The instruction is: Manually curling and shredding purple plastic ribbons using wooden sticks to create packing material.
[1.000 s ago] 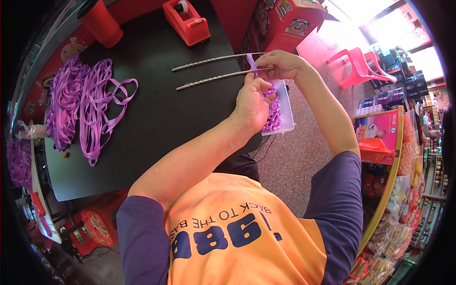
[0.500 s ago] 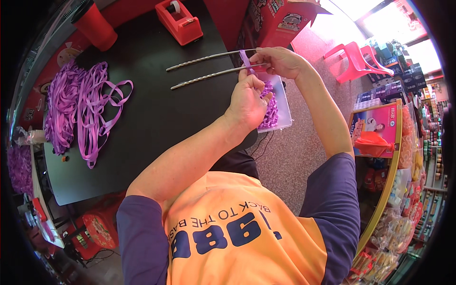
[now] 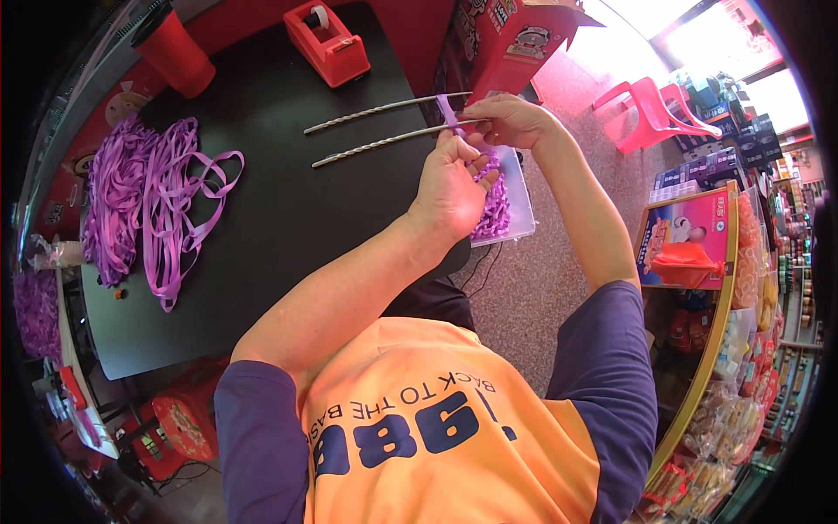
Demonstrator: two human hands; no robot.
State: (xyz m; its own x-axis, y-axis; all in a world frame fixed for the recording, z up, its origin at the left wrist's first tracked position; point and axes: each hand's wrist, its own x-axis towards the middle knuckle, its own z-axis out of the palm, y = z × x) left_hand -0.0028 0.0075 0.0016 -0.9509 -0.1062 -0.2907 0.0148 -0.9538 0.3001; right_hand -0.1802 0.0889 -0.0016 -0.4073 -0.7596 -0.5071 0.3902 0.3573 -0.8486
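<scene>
1. Ribbon (image 3: 447, 112): a purple strip across two metal rods (image 3: 375, 147), toward their right ends, by the black table's (image 3: 262, 262) right edge.
2. Over the last second, the strip has stayed on both rods with little visible shift along them, so the work remains at that spot; finger changes are too small to read.
3. Left hand (image 3: 449, 188): thumb and forefinger narrow, pinching the strip at the near rod. Right hand (image 3: 515, 120): fingertips bunched just right of the strip; I cannot tell what they hold.
4. Rod tips point left over tabletop, well apart from the bundles (image 3: 175, 201). The tray (image 3: 523, 201) sits near, right of the left hand.
</scene>
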